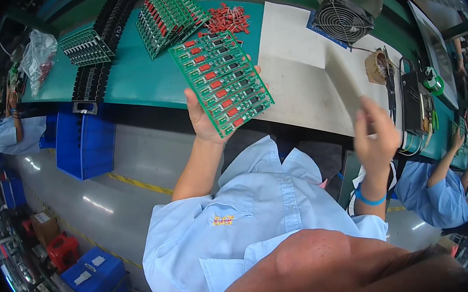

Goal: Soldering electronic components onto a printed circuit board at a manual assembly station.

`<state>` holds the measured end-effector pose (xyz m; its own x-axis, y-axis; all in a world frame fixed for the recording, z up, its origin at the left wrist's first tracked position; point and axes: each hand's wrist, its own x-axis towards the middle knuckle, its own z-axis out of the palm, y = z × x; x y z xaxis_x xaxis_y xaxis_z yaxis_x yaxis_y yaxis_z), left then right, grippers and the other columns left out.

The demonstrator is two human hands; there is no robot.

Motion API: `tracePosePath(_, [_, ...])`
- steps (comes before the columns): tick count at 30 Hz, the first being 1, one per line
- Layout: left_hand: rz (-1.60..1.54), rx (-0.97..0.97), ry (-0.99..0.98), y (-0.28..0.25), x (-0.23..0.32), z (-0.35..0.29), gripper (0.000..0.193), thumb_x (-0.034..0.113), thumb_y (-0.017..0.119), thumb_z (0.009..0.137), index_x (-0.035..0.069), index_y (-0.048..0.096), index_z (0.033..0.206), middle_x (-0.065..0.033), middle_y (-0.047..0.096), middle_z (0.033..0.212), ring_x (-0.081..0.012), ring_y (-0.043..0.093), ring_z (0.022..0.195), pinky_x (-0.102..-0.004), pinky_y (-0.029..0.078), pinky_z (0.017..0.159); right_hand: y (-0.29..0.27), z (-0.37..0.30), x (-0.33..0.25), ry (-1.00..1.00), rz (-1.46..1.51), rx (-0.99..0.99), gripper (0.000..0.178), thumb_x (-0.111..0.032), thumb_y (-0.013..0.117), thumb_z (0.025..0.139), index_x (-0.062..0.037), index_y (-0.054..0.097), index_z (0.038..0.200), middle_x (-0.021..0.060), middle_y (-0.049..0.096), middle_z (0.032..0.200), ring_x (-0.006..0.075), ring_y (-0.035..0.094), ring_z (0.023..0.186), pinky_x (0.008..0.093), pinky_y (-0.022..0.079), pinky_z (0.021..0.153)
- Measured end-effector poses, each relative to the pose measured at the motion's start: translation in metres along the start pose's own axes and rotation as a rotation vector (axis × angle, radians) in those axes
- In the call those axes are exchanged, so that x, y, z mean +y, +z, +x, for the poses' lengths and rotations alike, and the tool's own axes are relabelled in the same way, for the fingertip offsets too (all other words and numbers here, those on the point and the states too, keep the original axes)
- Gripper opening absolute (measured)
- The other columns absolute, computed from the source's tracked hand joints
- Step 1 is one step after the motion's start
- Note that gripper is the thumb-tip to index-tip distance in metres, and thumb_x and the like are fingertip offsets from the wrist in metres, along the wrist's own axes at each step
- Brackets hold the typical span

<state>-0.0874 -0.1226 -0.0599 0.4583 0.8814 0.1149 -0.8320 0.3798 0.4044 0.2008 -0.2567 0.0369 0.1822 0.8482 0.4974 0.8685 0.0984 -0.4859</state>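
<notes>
In my left hand (205,117) is a green circuit board panel (222,81), gripped by its edges and tilted above the bench's front edge. Rows of red and black components cover its upper face. My right hand (377,136) pinches the lower end of a pale, flat beige piece (344,77) that rises from the white sheet; motion blurs it, and whether it is a separate strip or a lifted flap I cannot tell. Behind the held panel lies a pile of red components (226,18) with thin leads. Several more green panels (166,19) lean together to its left.
Another panel (85,47) rests by a long black slotted rack (97,69) on the green bench (130,77). A fan (343,17) stands at the back right; a black box (413,101) sits further right. Blue bins (83,145) stand left. Co-workers sit on both sides.
</notes>
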Motion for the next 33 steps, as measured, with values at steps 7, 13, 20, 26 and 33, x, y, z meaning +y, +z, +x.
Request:
tracePosePath(7, [0.008, -0.117, -0.07, 0.003, -0.035, 0.007, 0.101, 0.067, 0.072, 0.089, 0.025, 0.027, 0.169, -0.0153, 0.037, 0.169, -0.0431, 0.039, 0.153, -0.0655, 0.032, 0.125, -0.001, 0.009, 0.045, 0.344, 0.674, 0.332, 0.044, 0.0, 0.077, 0.093, 0.0032, 0.06, 0.134, 0.0148, 0.068, 0.126, 0.0177, 0.065, 0.102, 0.0269, 0.051, 0.093])
tracePosePath(13, [-0.076, -0.176, -0.236, 0.001, -0.064, 0.002, 0.092, 0.048, 0.078, 0.092, 0.024, 0.03, 0.167, -0.0089, 0.044, 0.165, -0.0316, 0.047, 0.149, -0.0548, 0.039, 0.122, 0.032, 0.005, 0.003, 0.432, 0.946, 0.125, 0.045, -0.003, 0.076, 0.095, 0.0035, 0.058, 0.136, 0.0151, 0.068, 0.123, 0.0171, 0.065, 0.101, 0.027, 0.051, 0.094])
tracePosePath(20, [-0.071, -0.175, -0.242, 0.002, -0.074, 0.005, 0.091, 0.042, 0.078, 0.092, 0.022, 0.029, 0.166, -0.0076, 0.048, 0.162, -0.0274, 0.054, 0.143, -0.0506, 0.04, 0.12, 0.031, 0.0, -0.009, 0.42, 0.896, 0.043, 0.051, -0.001, 0.078, 0.092, 0.004, 0.055, 0.138, 0.0196, 0.073, 0.116, 0.0218, 0.071, 0.097, 0.0285, 0.056, 0.089])
tracePosePath(26, [0.011, -0.206, -0.324, 0.0, -0.076, 0.004, 0.091, 0.043, 0.077, 0.092, 0.02, 0.029, 0.166, -0.0081, 0.048, 0.162, -0.0282, 0.054, 0.142, -0.0505, 0.04, 0.119, 0.023, 0.011, -0.008, 0.466, 0.804, -0.11, 0.057, 0.003, 0.081, 0.087, 0.0043, 0.054, 0.138, 0.0241, 0.074, 0.115, 0.0256, 0.074, 0.095, 0.0298, 0.059, 0.088])
tracePosePath(33, [0.073, -0.189, -0.308, 0.007, -0.078, 0.006, 0.093, 0.045, 0.077, 0.092, 0.02, 0.028, 0.167, -0.0092, 0.047, 0.163, -0.03, 0.052, 0.144, -0.0516, 0.039, 0.119, 0.02, 0.011, -0.007, 0.506, 0.822, -0.078, 0.06, 0.002, 0.083, 0.085, 0.0045, 0.055, 0.139, 0.0241, 0.074, 0.118, 0.0265, 0.074, 0.098, 0.0309, 0.059, 0.091])
